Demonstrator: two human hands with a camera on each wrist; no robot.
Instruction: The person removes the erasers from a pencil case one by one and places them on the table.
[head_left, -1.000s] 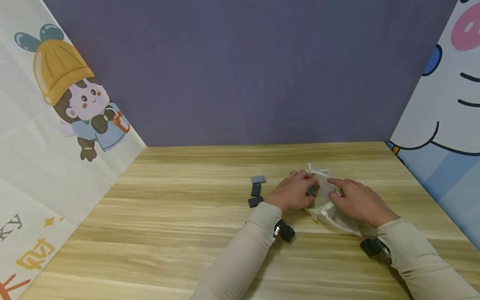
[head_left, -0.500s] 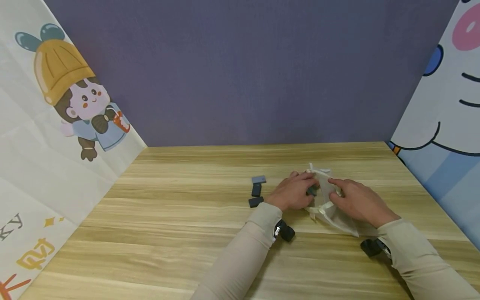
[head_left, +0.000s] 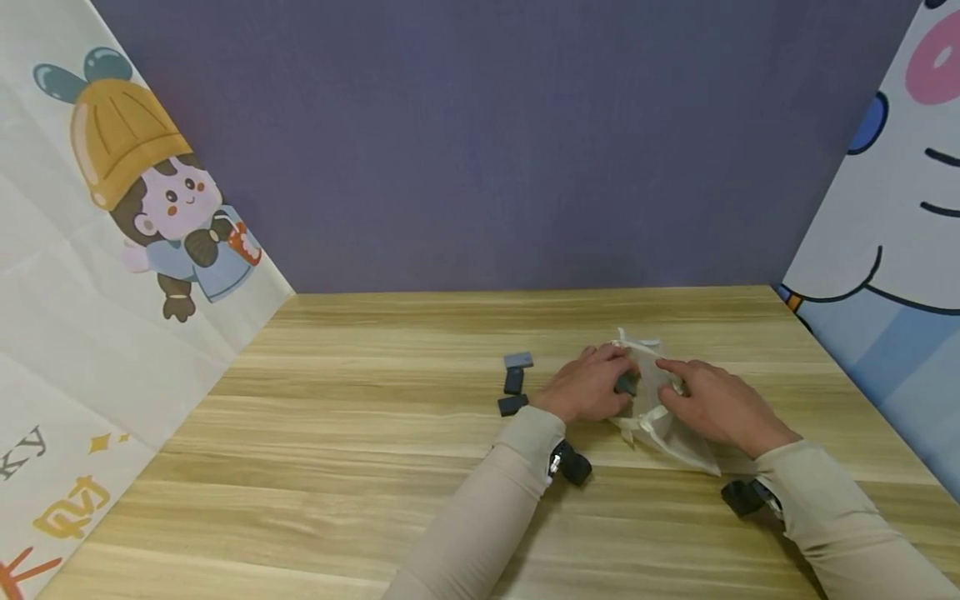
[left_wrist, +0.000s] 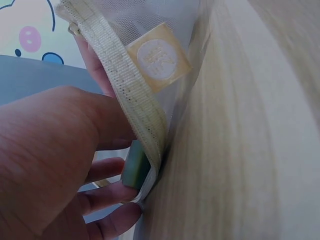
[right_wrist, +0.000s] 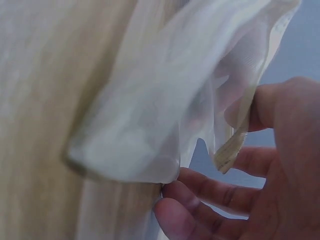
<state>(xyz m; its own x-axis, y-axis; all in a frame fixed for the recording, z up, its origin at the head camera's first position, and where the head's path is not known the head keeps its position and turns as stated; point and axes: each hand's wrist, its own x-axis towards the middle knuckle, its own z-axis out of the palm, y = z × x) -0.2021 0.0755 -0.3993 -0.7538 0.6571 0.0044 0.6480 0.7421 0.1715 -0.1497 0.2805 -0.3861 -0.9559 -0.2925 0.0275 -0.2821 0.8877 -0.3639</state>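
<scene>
A whitish mesh pouch (head_left: 684,442) with a cream zip edge (left_wrist: 125,75) lies on the table at the right of the head view, its mouth turned to the left. At that mouth my left hand (head_left: 588,385) pinches a small green block (left_wrist: 135,165) between thumb and fingers, partly behind the zip edge. A square tan label (left_wrist: 159,59) with a round emblem shows on the pouch in the left wrist view. My right hand (head_left: 716,406) grips the opposite edge of the mouth, its thumb behind the thin mesh (right_wrist: 130,130) in the right wrist view.
Left of my left hand lie a grey block (head_left: 518,360), a dark block (head_left: 513,381) just below it and another dark block (head_left: 512,406) near my wrist. A purple-grey panel (head_left: 480,167) closes the back of the wooden table (head_left: 337,467); printed sheets flank both sides.
</scene>
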